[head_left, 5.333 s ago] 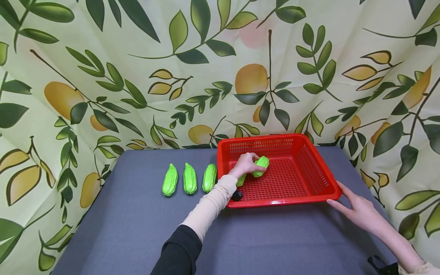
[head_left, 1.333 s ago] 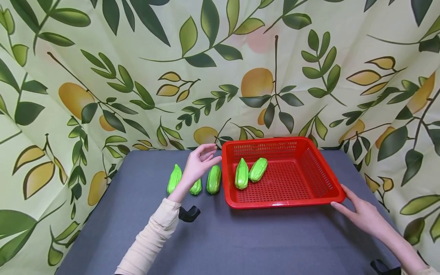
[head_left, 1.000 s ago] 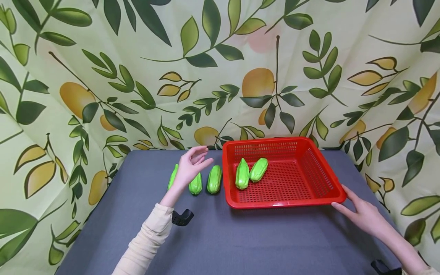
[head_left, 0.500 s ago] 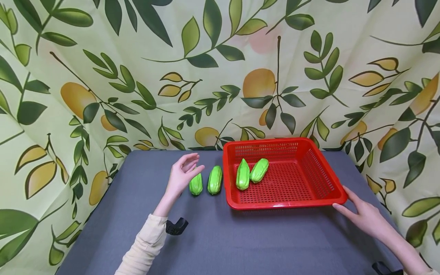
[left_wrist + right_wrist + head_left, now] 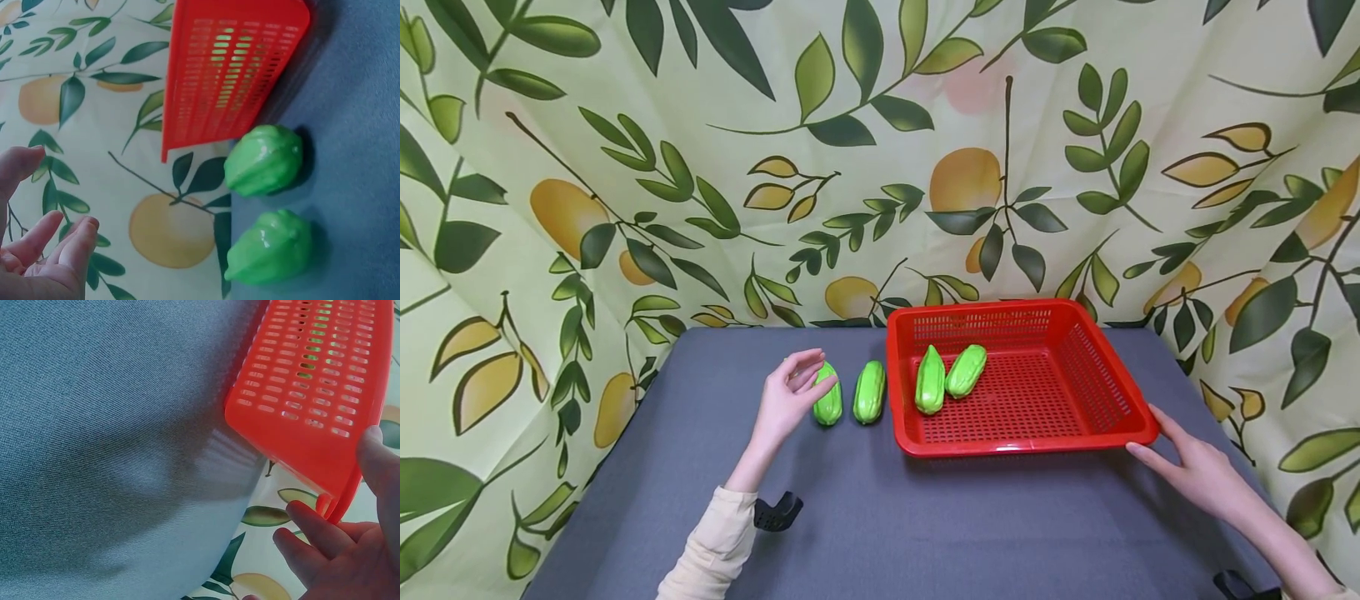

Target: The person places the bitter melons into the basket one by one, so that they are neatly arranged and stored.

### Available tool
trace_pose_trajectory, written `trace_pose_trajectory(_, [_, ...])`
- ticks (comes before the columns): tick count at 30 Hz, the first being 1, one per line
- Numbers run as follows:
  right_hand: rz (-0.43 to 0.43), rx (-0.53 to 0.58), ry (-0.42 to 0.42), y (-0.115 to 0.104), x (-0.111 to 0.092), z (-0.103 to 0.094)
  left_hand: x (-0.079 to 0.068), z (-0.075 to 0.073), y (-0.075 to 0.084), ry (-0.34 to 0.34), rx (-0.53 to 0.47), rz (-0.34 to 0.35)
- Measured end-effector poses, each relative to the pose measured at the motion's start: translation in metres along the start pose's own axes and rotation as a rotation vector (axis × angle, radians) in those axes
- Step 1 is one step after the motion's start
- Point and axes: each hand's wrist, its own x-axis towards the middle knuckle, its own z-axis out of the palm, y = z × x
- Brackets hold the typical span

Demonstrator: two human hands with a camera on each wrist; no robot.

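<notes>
Hovering empty, its fingers loosely parted, the left hand [image 5: 783, 403] hangs near green vegetables [image 5: 869, 392] on the table [image 5: 970, 529]; the right hand [image 5: 1208, 473], straight-fingered, touches the red basket [image 5: 1022, 448] (two more inside). I'd call this a reach; next calls for lowering, then gripping one.

Basket [image 5: 1026, 400] in all three views

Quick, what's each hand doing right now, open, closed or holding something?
Left hand: open and empty, fingers loosely bent.
Right hand: holding the red basket by its near right corner.
</notes>
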Motion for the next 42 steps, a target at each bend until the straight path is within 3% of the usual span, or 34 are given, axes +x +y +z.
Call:
trace_pose_trajectory(16, [-0.008,-0.003,0.003,-0.001,0.0,-0.002,-0.01,-0.032,-0.016,0.095,0.053,-0.068])
trace_pose_trajectory(30, [-0.017,-0.001,0.011,0.0,0.0,-0.001,-0.019,-0.048,-0.027,0.168,0.042,-0.101])
trace_pose_trajectory(42, [-0.019,-0.002,0.012,0.001,-0.001,0.0,-0.024,-0.069,-0.037,0.239,0.133,-0.135])
